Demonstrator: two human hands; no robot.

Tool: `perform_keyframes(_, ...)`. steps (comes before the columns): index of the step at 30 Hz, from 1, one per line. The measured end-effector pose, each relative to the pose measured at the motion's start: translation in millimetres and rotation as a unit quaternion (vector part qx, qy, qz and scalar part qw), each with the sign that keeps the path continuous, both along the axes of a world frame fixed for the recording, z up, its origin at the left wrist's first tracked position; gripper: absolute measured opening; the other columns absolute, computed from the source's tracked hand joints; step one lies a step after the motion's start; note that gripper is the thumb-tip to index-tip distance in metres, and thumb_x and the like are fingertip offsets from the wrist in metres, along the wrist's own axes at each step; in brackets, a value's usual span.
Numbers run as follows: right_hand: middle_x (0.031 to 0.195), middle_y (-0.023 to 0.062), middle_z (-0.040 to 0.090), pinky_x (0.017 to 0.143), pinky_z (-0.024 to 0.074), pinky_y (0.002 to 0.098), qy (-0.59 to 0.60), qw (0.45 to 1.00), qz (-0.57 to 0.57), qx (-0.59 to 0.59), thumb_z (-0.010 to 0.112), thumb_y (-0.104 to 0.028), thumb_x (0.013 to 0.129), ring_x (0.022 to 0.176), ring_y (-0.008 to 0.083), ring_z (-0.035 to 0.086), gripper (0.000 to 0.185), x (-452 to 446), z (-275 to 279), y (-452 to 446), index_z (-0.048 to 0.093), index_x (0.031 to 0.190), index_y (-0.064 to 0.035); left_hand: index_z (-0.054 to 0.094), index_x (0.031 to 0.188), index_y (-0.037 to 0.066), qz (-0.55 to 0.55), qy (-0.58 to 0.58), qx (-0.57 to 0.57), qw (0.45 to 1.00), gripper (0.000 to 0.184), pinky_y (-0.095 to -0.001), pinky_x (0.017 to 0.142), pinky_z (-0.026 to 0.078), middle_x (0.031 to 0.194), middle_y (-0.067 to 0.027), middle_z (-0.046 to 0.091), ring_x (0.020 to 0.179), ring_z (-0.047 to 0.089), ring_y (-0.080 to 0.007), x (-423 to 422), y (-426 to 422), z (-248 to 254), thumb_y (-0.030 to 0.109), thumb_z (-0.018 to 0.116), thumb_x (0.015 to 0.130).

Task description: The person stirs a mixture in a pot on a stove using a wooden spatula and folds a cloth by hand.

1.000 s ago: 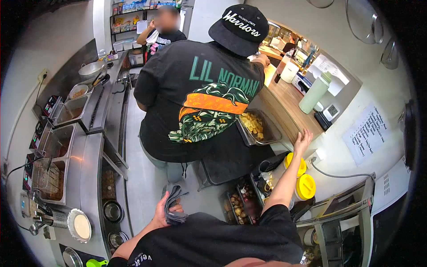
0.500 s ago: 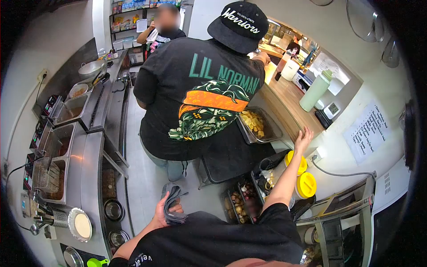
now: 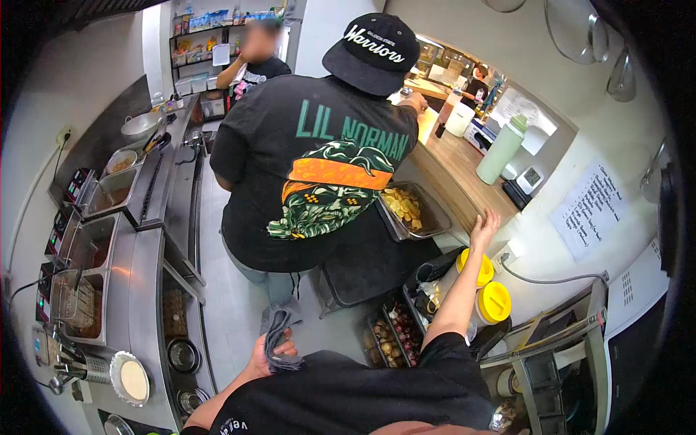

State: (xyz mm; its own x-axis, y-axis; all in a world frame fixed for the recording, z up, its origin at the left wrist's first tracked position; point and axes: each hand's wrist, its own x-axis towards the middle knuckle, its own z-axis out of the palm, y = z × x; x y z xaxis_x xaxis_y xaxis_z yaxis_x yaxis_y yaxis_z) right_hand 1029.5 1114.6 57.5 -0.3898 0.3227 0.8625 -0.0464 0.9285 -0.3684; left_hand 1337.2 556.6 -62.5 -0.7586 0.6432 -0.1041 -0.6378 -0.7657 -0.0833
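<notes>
A folded grey cloth is gripped in my left hand, held low in front of my body. My right arm reaches forward, and my right hand rests with fingers spread at the edge of the wooden counter. Below that forearm stand tubs with yellow lids. Close by on the counter are a pale green bottle and a small digital timer.
A co-worker in a black shirt stands just ahead, back turned. Another person is farther back. Fryers line the left. A tray of chips sits on a black surface. Crates of onions stand below.
My view has shifted slightly, so the surroundings sit a little farther left. The far person's head and arm have moved. My left hand still holds the cloth; my right stays at the counter edge.
</notes>
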Motion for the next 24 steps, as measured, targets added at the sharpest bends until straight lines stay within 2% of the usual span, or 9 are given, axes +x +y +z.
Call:
perform_keyframes(10, 0.125, 0.0129, 0.053, 0.108, 0.0283, 0.0429, 0.013, 1.000, 0.006, 0.012, 0.065, -0.009, 0.081, 0.128, 0.0345, 0.036, 0.035, 0.7, -0.5, 0.4, 0.060, 0.115, -0.0093, 0.056, 0.086, 0.012, -0.012, 0.006, -0.024, 1.000, 0.044, -0.0257, 0.051, 0.027, 0.049, 0.0009, 0.036, 0.054, 0.032, -0.0133, -7.1, 5.1, 4.4, 0.055, 0.046, 0.090)
perform_keyframes(16, 0.125, 0.0139, 0.053, 0.107, 0.0290, 0.0435, 0.012, 1.000, 0.001, 0.010, 0.065, -0.009, 0.081, 0.128, 0.0351, 0.036, 0.035, -0.1, -0.3, -0.5, 0.060, 0.115, -0.0089, 0.057, 0.089, 0.012, -0.013, 0.041, -0.030, 0.999, 0.038, -0.0253, 0.051, 0.027, 0.052, 0.0016, 0.037, 0.055, 0.032, -0.0124, -7.1, 5.2, 7.6, 0.049, 0.049, 0.090)
perform_keyframes(19, 0.126, 0.0145, 0.052, 0.108, 0.0285, 0.0438, 0.016, 1.000, 0.001, 0.009, 0.064, -0.010, 0.081, 0.129, 0.0355, 0.035, 0.035, -0.6, -0.9, 0.4, 0.060, 0.115, -0.0089, 0.057, 0.091, 0.012, -0.013, 0.047, -0.024, 0.999, 0.030, -0.0259, 0.051, 0.027, 0.053, 0.0019, 0.038, 0.055, 0.033, -0.0126, -6.3, 5.6, 3.0, 0.041, 0.050, 0.090)
perform_keyframes(21, 0.126, 0.0146, 0.052, 0.108, 0.0278, 0.0438, 0.009, 1.000, 0.002, 0.001, 0.064, -0.010, 0.081, 0.129, 0.0356, 0.035, 0.035, 1.0, 0.1, -1.8, 0.060, 0.115, -0.0088, 0.057, 0.094, 0.013, -0.010, 0.040, -0.047, 0.998, 0.022, -0.0265, 0.051, 0.029, 0.054, 0.0013, 0.037, 0.056, 0.034, -0.0134, -5.1, 5.6, 3.9, 0.033, 0.048, 0.092)
perform_keyframes(22, 0.126, 0.0146, 0.052, 0.108, 0.0278, 0.0438, 0.010, 1.000, 0.001, -0.001, 0.064, -0.010, 0.081, 0.129, 0.0356, 0.035, 0.035, 0.3, -1.0, -0.4, 0.060, 0.115, -0.0088, 0.057, 0.094, 0.013, -0.011, 0.041, -0.048, 0.998, 0.022, -0.0265, 0.051, 0.029, 0.054, 0.0013, 0.037, 0.056, 0.034, -0.0134, -4.2, 6.2, 6.0, 0.033, 0.048, 0.092)
perform_keyframes(24, 0.127, 0.0136, 0.052, 0.108, 0.0292, 0.0427, 0.009, 1.000, -0.004, 0.005, 0.063, -0.010, 0.082, 0.128, 0.0350, 0.037, 0.034, -1.9, -3.2, 1.4, 0.059, 0.116, -0.0102, 0.057, 0.096, 0.012, -0.023, 0.037, -0.011, 0.999, 0.021, -0.0267, 0.053, 0.031, 0.056, 0.0005, 0.037, 0.059, 0.036, -0.0146, -2.3, 7.1, 11.9, 0.028, 0.044, 0.094)
